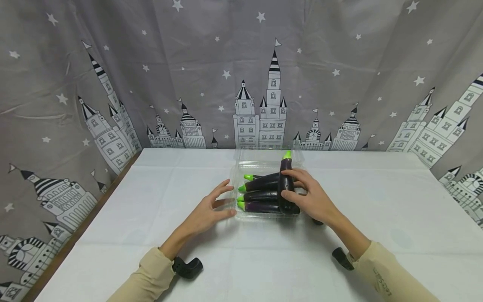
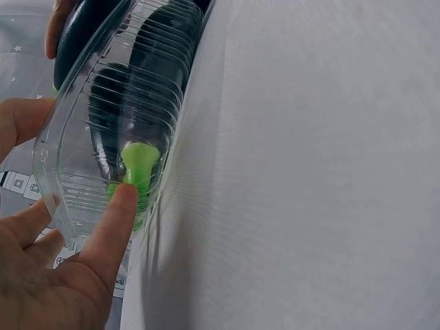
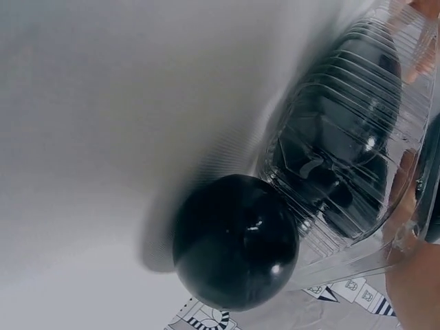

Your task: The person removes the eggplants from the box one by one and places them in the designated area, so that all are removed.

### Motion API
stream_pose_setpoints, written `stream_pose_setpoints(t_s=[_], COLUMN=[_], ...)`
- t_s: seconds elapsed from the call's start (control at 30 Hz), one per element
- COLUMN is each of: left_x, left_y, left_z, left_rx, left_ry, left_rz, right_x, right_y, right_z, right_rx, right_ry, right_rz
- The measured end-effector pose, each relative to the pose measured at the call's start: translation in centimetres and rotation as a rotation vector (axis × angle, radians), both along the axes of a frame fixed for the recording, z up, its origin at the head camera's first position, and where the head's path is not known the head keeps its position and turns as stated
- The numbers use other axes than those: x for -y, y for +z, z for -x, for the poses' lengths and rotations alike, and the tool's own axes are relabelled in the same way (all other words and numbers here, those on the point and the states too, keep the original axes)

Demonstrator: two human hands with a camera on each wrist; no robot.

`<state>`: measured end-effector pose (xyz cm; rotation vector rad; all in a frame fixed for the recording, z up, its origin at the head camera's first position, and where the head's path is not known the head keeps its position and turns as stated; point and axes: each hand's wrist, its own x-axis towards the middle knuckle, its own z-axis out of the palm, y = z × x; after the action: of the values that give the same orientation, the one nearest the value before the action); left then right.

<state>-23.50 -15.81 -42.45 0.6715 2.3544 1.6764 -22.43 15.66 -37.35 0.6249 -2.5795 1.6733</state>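
My right hand (image 1: 314,198) grips a dark eggplant (image 1: 286,180) with a bright green stem, its length pointing away from me over the right part of a clear plastic container (image 1: 260,216). Inside the container several eggplants (image 1: 260,196) lie crosswise, green stems to the left. At the container's left side is my left hand (image 1: 205,214), fingers spread; in the left wrist view a fingertip touches the ribbed wall (image 2: 75,172). Outside the container on the right, another eggplant (image 3: 235,242) shows its round end; my right arm mostly hides it in the head view.
The container's clear lid (image 1: 264,156) stands open at the back. A white cloth (image 1: 377,201) covers the table, and a grey curtain (image 1: 188,75) with castles and stars hangs behind it. Black wrist devices (image 1: 188,268) sit at both cuffs.
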Motion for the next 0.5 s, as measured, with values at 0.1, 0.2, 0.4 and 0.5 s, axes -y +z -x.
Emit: stream_pose_setpoints(t_s=[0.1,0.2,0.4,0.5], left_x=[-0.02,-0.04,-0.04,-0.06], left_y=[0.05,0.11,0.16,0.17], left_z=[0.01,0.01,-0.05,-0.06], left_rx=[0.001,0.002,0.008,0.008], left_ry=[0.001,0.004,0.006,0.006], left_rz=[-0.003,-0.004,-0.002,-0.001], right_x=[-0.14,-0.21,-0.26,-0.24], right_y=[-0.09,-0.13,-0.19,-0.18], right_z=[-0.07,-0.14,-0.18,-0.18], right_rx=[-0.001,0.001,0.006,0.011], right_ry=[0.004,0.011,0.019,0.027], right_rz=[0.000,0.006,0.005,0.020])
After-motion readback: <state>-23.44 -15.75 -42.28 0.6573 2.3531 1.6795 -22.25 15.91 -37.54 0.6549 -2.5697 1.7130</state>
